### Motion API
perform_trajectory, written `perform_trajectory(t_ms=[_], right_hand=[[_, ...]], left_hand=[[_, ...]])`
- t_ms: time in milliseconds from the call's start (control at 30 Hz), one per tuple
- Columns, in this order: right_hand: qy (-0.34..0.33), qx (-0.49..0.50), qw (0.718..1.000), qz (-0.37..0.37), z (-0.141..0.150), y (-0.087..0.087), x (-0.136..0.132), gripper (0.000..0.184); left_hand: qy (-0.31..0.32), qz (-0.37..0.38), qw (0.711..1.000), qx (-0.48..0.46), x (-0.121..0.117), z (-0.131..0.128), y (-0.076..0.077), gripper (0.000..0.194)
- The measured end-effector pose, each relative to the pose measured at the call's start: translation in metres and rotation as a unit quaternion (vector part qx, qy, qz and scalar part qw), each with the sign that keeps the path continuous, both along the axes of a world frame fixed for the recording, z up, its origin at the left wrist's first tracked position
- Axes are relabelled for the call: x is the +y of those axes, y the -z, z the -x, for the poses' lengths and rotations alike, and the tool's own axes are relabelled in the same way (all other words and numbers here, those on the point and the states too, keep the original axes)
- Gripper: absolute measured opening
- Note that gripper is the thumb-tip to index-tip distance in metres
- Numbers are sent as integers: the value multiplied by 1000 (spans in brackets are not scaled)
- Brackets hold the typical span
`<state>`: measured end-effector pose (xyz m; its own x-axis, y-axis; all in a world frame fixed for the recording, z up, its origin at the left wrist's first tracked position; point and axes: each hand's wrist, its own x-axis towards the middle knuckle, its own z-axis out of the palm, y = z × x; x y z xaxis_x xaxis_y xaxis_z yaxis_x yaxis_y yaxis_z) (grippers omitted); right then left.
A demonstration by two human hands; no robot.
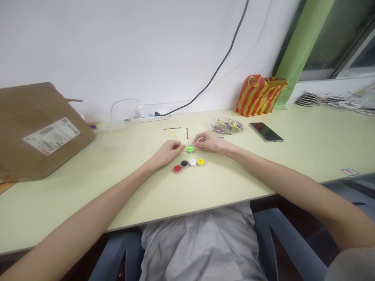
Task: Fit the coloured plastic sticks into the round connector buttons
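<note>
A small round piece with a bright green top [190,150] sits on the table between my two hands. My left hand [170,153] is curled closed, thumb and forefinger pinched at the green piece's left side. On the other side my right hand [208,141] is closed, its fingertips bent together near the piece's right edge. What either pinch holds, if anything, is too small to make out. Below the green piece stand similar clear-sided round pieces with a red top [177,168], a black top [184,163], a white top [192,162] and a yellow top [200,161].
Thin coloured plastic sticks [172,128] and a red stick [187,133] lie beyond my hands. A clear bag of small colourful parts [227,126], a phone [266,132] and a striped bag [260,95] are to the right. A cardboard package [43,132] stands left, a power strip [149,116] behind.
</note>
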<state>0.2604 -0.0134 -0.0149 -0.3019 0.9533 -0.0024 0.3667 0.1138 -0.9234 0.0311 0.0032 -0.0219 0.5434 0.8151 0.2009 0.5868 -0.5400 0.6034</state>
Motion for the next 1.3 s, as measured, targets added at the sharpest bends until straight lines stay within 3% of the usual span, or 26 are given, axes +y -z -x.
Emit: perform_trajectory(t_ms=[300,633,867,967,1067,1300], right_hand=[[-12,-34,999,-39,-1,3,5,16],[-65,-64,991,-95,-2,7,11,10],[-73,-73,992,-77,-5,6,9,12],[-82,-86,985,-122,-3,4,3,17],[-82,-101,975,-183,2,4,-2,19],[-92,-126,952,-265,8,13,4,8]], left_hand=[[10,20,999,-24,8,2,7,41],[29,34,999,10,11,5,6,37],[21,23,999,-7,7,6,5,43],[16,28,998,-47,7,10,4,35],[15,39,996,-78,9,15,2,43],[65,55,996,-34,4,17,-1,34]])
